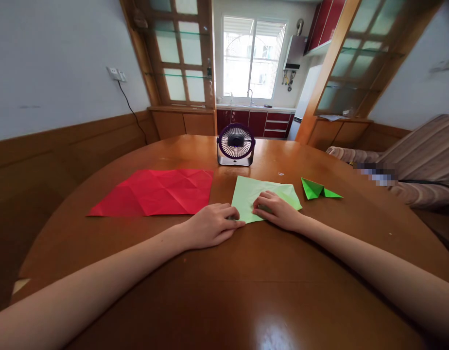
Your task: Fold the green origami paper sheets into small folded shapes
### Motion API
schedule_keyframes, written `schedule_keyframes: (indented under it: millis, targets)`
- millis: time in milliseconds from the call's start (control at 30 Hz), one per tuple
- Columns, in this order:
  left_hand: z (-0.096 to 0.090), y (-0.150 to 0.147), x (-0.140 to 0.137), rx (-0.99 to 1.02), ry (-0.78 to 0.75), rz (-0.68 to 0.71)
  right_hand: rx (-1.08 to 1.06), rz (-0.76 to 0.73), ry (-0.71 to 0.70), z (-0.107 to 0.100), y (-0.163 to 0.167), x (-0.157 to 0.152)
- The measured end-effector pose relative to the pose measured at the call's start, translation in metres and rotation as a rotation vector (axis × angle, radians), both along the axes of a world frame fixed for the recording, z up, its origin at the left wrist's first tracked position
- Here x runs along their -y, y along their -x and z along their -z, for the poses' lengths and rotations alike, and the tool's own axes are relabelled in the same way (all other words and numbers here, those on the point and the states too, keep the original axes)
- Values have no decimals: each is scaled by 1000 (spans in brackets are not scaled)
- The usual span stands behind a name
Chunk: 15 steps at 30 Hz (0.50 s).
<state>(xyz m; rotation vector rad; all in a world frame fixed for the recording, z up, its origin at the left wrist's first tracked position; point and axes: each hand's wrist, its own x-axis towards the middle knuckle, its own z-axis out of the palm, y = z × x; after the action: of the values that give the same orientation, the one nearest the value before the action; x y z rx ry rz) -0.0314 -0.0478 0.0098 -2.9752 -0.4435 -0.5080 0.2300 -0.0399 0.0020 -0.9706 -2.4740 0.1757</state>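
Note:
A sheet of light green paper (246, 192) lies on the table in front of me, its right part slightly raised and creased. My left hand (213, 226) is closed at the sheet's near left corner, thumb and index finger brought together there. On the sheet's near side rests my right hand (277, 210), fingers curled and fingertips meeting the paper close to the thumb. The paper under both hands is partly hidden. To the left lies a large red sheet (166, 192) with many fold lines. A folded bright green paper piece (314, 189) sits right of the light green sheet.
A small dark purple fan (235, 142) stands on the wooden table (224, 301) beyond the papers. A small white scrap (281, 173) lies behind the light green sheet. Past the table's right edge is a striped sofa (421, 150).

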Motion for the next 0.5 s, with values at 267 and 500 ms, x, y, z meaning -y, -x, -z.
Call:
schedule_keyframes:
  millis: [267,500]
  targets:
    - [-1,-5,4,-9,-13,-42,3,-8,5,1,-1,-3]
    - [-3,-11,6,-53,-75,-61,18,-19,-6,-1,1,-3]
